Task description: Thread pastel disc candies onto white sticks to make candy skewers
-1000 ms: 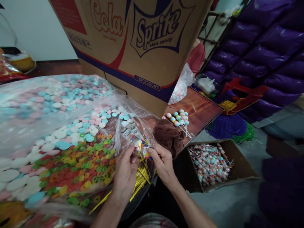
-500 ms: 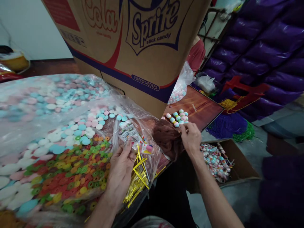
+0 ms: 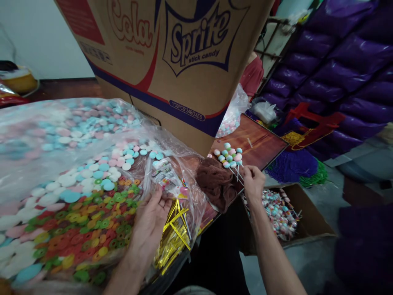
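My left hand (image 3: 153,219) is closed, thumb against fingers, on a small clear printed wrapper (image 3: 180,191). Under and beside it lie gold twist ties (image 3: 173,239) and a stack of printed wrappers (image 3: 166,172). My right hand (image 3: 254,183) has its fingers pinched at the lower end of a candy stick (image 3: 238,177). Several sticks there carry pink, blue and white candies (image 3: 229,155), lying side by side at the table edge. A brown cloth (image 3: 216,182) lies between my hands.
Loose round candies (image 3: 69,178) and coloured gummy rings (image 3: 101,217) spread across plastic at the left. A tall cardboard carton (image 3: 184,90) stands behind. Below right is an open box (image 3: 316,233) of wrapped candy sticks (image 3: 281,213). A person's red sleeve (image 3: 251,76) shows beyond the carton.
My right hand has moved down and right from the candies, and their sticks now show. My left hand has shifted slightly left and down with the wrapper.
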A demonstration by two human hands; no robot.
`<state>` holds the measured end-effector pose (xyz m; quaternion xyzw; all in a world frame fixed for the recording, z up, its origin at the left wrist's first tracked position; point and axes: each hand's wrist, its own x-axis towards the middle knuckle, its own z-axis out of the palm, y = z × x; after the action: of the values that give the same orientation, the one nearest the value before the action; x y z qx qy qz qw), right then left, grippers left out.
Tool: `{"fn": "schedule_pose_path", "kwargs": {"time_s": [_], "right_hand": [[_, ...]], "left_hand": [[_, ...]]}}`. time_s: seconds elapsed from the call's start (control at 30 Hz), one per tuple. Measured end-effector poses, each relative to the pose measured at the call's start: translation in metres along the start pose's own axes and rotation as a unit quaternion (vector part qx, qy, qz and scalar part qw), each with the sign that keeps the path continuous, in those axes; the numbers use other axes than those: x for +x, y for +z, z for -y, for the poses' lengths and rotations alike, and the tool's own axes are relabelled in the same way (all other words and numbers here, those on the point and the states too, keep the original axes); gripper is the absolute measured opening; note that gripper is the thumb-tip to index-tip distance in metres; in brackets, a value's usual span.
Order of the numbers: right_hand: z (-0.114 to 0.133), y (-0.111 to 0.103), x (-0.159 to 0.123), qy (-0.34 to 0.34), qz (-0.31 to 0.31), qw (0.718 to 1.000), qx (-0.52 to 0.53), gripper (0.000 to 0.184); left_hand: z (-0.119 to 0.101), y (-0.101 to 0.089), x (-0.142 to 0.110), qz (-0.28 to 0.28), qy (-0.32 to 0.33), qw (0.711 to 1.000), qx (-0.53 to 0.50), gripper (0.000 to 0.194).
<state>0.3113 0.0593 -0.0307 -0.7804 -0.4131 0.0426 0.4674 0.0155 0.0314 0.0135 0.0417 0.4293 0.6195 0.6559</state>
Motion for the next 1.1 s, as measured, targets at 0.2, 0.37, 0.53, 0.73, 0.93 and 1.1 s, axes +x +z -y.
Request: {"fn": "schedule_pose_path", "kwargs": {"time_s": [0.2,0.37,0.53,0.73,0.93,1.1], "right_hand": [[0.004,-0.026,-0.041,0.019,0.065,0.984,0.166,0.032],[0.012,-0.038,-0.07,0.066,0.161,0.947,0.269,0.029],[0.025,-0.043,-0.094,0.055,0.215,0.93,0.294,0.021],[0.044,-0.052,-0.108,-0.016,0.257,0.931,0.26,0.017],[0.052,-0.058,-0.106,-0.084,0.249,0.947,0.184,0.016],[0.057,-0.066,-0.102,-0.178,0.236,0.946,0.13,0.013]], "left_hand": [[-0.005,0.006,-0.004,-0.02,-0.027,0.999,-0.027,0.013],[-0.005,0.006,-0.01,-0.008,-0.02,0.998,-0.055,0.007],[-0.004,0.0,-0.011,-0.014,-0.019,0.997,-0.069,0.005],[-0.006,-0.002,-0.011,-0.054,-0.029,0.994,-0.095,0.012],[-0.007,-0.006,-0.011,-0.034,-0.046,0.995,-0.084,0.007],[-0.004,-0.012,-0.008,0.021,-0.002,0.999,-0.04,0.017]]}}
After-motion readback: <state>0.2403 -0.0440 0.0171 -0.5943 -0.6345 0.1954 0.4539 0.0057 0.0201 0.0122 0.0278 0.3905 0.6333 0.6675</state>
